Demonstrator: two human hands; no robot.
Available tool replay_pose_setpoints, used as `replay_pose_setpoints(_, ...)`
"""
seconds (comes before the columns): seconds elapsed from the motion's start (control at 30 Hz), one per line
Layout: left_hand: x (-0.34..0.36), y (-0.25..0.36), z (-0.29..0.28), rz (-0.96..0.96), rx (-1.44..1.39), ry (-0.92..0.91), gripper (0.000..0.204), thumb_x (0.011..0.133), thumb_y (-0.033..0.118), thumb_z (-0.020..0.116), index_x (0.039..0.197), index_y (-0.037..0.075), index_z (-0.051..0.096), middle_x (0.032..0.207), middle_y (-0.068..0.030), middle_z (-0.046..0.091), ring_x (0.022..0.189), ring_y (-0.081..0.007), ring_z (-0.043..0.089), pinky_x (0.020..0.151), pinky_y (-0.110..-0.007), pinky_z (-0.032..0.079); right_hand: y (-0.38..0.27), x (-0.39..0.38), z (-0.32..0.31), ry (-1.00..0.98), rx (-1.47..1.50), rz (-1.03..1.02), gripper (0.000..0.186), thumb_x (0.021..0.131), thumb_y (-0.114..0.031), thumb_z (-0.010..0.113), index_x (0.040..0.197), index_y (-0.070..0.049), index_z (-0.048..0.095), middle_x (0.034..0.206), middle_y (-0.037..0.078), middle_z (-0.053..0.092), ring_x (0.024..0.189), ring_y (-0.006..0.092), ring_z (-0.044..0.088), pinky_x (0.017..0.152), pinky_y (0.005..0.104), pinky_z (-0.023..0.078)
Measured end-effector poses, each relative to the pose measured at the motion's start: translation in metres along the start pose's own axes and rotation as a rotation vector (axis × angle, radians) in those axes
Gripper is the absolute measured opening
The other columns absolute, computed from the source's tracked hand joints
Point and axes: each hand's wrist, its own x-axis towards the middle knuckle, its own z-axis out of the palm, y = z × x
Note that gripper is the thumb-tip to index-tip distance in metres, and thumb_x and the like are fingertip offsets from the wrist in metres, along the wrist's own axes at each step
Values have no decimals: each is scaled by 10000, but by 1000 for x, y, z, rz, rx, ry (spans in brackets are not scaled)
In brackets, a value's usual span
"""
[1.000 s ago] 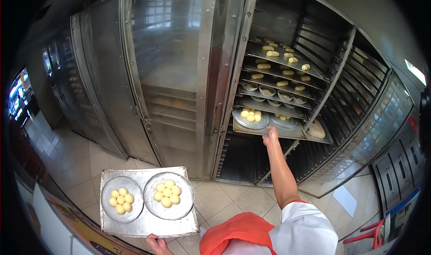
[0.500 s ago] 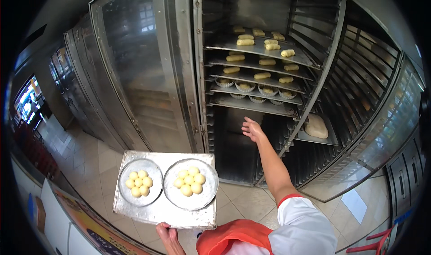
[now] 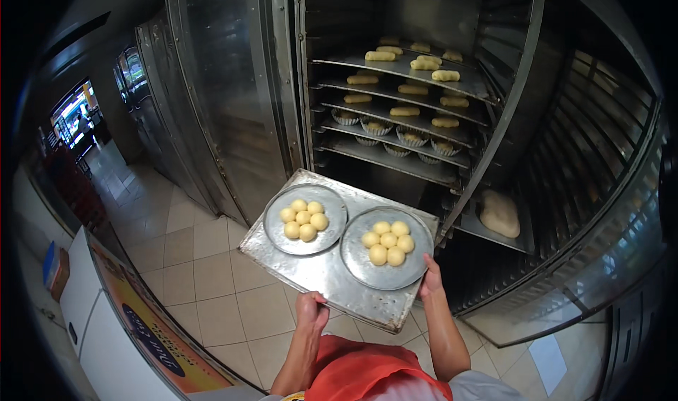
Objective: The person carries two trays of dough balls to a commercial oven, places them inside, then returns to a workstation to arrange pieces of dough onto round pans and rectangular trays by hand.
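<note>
A metal baking tray [image 3: 311,272] is held level in front of me, its far edge at the mouth of the rack cabinet. On it sit two round pans, the left pan [image 3: 272,235] and the right pan [image 3: 353,268], each with several pale yellow dough balls [image 3: 388,243] clustered in the middle. My left hand [image 3: 311,310] is closed on the tray's near edge, thumb on top. My right hand [image 3: 431,277] grips its right side beside the right pan; the fingers under the tray are hidden.
Inside the tall cabinet, shelves [image 3: 395,150] hold trays of dough rolls [image 3: 380,56] and fluted cups [image 3: 412,135]. A large dough piece [image 3: 500,214] lies on a tray at right. The metal door [image 3: 226,83] stands left; a white counter [image 3: 106,337] is at lower left.
The tray has moved right and toward the cabinet, turning clockwise. My right hand has come back from the cabinet opening and taken hold of the tray's right side.
</note>
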Motion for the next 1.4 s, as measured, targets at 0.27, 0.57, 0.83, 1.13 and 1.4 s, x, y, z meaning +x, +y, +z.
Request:
replay_pose_setpoints(0.27, 6, -14, 80, -5, 31, -122, 225, 549, -163, 492, 601, 56, 474, 596, 2, 404, 513, -134, 421, 492, -280, 335, -57, 35, -8, 13, -48, -83, 640, 923, -444, 615, 1387, -32, 458, 1377, 133, 537, 1233, 300, 535, 1049, 460, 428)
replay_pose_setpoints(0.57, 49, -25, 137, 89, 37, -286, 472, 646, -173, 510, 1088, -10, 534, 991, -63, 591, 908, -181, 576, 752, -293, 482, -78, 80, 3, 132, -65, -133, 865, 905, -707, 420, 1442, -30, 387, 1426, 126, 484, 1297, 307, 464, 1083, 424, 371)
replay_pose_setpoints(0.83, 101, -57, 208, 26, 102, -341, 293, 700, -138, 591, 884, 59, 475, 812, -30, 568, 702, -146, 585, 618, -278, 499, -69, 19, -99, 355, 238, -69, 735, 899, -666, 482, 1371, -106, 427, 1307, 172, 554, 1150, 329, 557, 970, 468, 453)
replay_pose_setpoints(1.13, 206, -106, 238, 115, 228, -504, 443, 778, -82, 599, 1182, 58, 486, 1068, -94, 609, 966, -224, 602, 934, -496, 480, -69, -142, -177, 680, 349, -252, 688, 946, -592, 471, 1442, -133, 341, 1260, 176, 585, 1087, 303, 586, 921, 428, 485)
replay_pose_setpoints(1.4, 166, -242, 185, 83, 563, -334, 238, 911, 274, 678, 1046, 191, 501, 1004, 23, 603, 758, -90, 511, 606, -228, 420, -99, -259, -257, 703, 439, -451, 638, 971, -537, 464, 1430, -105, 362, 1294, 199, 567, 1083, 311, 616, 923, 439, 509)
